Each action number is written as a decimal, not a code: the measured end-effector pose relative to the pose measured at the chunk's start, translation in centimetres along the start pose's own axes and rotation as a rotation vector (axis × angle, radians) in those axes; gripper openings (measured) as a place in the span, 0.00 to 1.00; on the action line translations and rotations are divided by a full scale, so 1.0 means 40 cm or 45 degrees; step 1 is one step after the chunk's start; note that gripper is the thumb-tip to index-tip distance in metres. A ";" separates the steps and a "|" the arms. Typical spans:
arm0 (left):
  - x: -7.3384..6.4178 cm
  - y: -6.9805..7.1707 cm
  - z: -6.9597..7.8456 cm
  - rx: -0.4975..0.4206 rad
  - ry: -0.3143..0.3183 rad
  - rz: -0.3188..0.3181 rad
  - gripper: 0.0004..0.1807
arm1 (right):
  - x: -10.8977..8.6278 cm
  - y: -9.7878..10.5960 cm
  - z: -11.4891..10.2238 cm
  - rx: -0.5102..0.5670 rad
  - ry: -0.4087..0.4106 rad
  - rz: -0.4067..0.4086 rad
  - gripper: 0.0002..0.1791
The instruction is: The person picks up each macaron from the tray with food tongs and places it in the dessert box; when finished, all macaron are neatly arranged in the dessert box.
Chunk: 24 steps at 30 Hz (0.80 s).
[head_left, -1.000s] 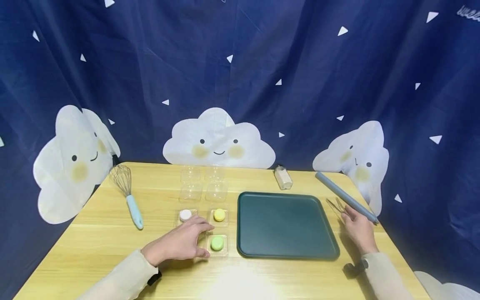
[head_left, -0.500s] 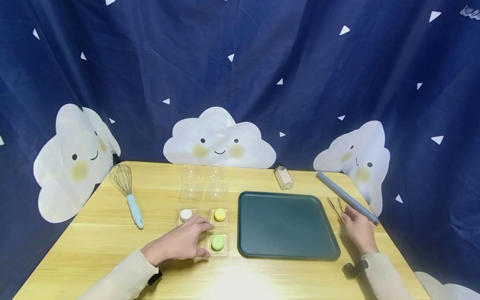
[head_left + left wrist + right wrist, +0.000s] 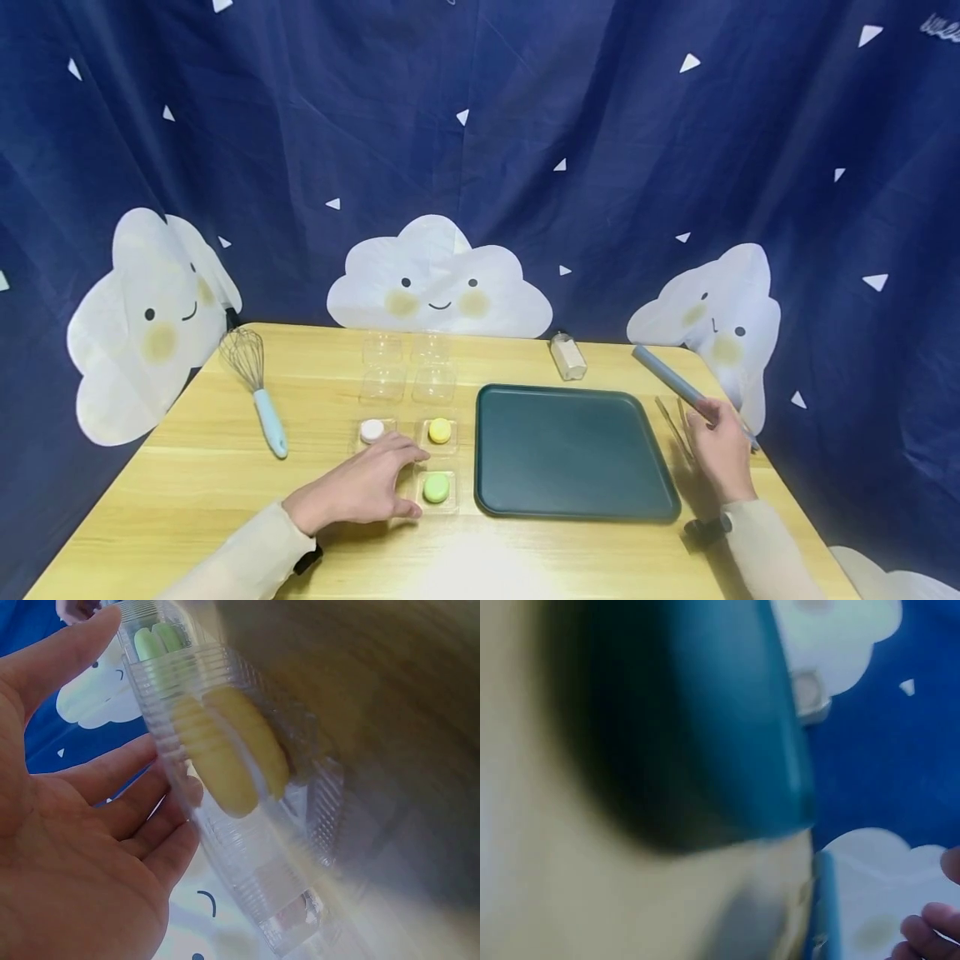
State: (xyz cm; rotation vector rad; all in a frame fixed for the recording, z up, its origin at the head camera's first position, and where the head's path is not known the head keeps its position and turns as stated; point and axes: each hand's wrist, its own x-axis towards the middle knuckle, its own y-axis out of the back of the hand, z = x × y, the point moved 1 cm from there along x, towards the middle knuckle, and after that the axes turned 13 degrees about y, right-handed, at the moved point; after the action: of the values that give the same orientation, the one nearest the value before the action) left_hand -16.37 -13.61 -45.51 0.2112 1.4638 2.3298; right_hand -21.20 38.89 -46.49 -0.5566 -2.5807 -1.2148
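My left hand (image 3: 363, 487) rests low over the clear plastic boxes, thumb and fingers spread apart. In the left wrist view, its fingertips are right at the wall of a clear box holding a tan macaron (image 3: 225, 754); from the head this macaron is hidden under the hand. A green macaron (image 3: 436, 487), a yellow macaron (image 3: 440, 431) and a white macaron (image 3: 371, 431) sit in boxes around it. On the right, my right hand (image 3: 722, 454) overlaps the grey-blue rolling pin (image 3: 667, 374) beside the metal tongs (image 3: 674, 425). Its loosely bent fingers (image 3: 924, 937) hold nothing visible.
A dark green tray (image 3: 573, 454) lies between the hands. Several clear plastic lids (image 3: 382, 383) stand behind the macarons. At the back is a small glass shaker (image 3: 567, 357). A whisk (image 3: 268, 417) with a light blue handle lies at the left.
My right hand has come away from the tongs and shifted slightly upward over the rolling pin. The tongs stay on the table. My left hand has not visibly moved.
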 end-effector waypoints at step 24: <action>0.043 0.234 -0.104 -0.300 0.245 0.359 0.31 | 0.114 -0.045 -0.443 0.621 0.482 0.085 0.23</action>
State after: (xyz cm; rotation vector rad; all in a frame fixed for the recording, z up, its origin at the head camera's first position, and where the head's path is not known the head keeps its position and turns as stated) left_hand -21.50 -20.02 -39.14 0.1386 1.2967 2.7945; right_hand -25.20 25.17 -34.92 -0.2728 -2.3769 -0.5615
